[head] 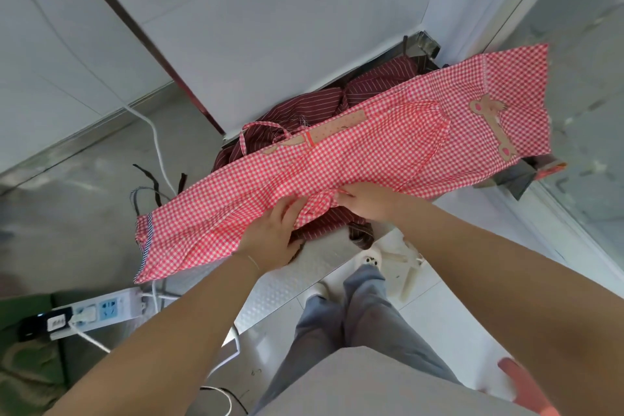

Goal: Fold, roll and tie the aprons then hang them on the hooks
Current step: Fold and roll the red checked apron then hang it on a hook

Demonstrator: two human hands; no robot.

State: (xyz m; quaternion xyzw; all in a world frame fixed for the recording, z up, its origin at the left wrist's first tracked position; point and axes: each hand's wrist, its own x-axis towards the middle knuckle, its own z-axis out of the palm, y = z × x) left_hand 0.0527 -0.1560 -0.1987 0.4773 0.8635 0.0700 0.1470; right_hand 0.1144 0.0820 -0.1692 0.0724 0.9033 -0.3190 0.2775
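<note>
both hands, left hand (270,240) and right hand (366,201), grip the checked apron (371,145) with curled fingers; no readable writing.

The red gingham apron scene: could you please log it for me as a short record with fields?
apron in hand: red gingham apron, folded into a long strip, lying across the pile
left hand: left hand grips the near edge of the strip
right hand: right hand pinches bunched fabric at the near edge
beneath: dark red striped aprons heaped on the metal table
rolled or tied: not yet
nearby: power strip on the floor to the left
</note>
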